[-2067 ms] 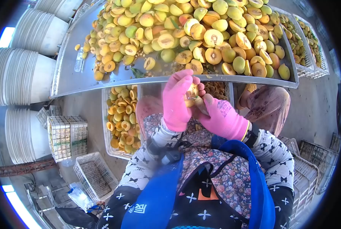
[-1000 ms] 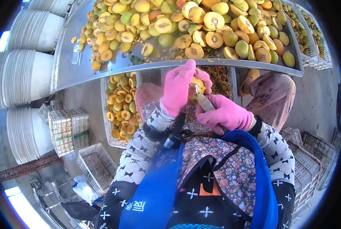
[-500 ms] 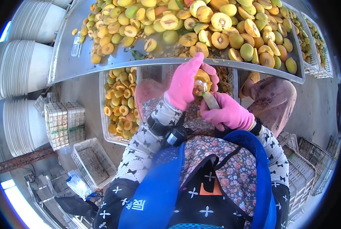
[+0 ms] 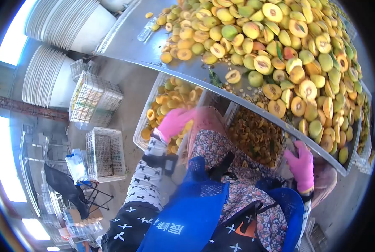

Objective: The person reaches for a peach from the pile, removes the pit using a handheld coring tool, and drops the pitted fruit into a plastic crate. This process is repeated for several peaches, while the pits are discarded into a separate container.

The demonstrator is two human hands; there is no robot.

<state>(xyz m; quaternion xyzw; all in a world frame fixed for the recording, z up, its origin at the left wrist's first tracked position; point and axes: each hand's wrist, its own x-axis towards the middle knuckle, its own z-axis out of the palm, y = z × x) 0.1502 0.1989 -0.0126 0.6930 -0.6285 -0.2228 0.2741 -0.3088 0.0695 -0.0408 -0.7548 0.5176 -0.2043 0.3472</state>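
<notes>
My left hand [image 4: 177, 124], in a pink glove, is over the white crate [image 4: 142, 128] of yellow fruit halves. Its fingers are curled around a yellow fruit piece [image 4: 189, 126], partly hidden and blurred. In a matching glove, my right hand [image 4: 301, 164] is by the front edge of the metal table [image 4: 124, 52], to the right of a crate with brown and orange scraps [image 4: 256, 136]. Its fingers are bent around something too blurred to make out. Cut fruit [image 4: 275, 63] is heaped on the table, with pits and leaves scattered near its edge.
A plastic bottle [image 4: 146, 29] lies on the table's left part. Stacked white tubs [image 4: 49, 77] stand at the left, near upright crates [image 4: 96, 98] and a low white crate [image 4: 105, 155]. A folding chair [image 4: 84, 191] is at the lower left.
My hands have parted: the left moved down-left over the fruit crate, the right moved out to the right. The fruit and tool are no longer held together between them. The view has turned left.
</notes>
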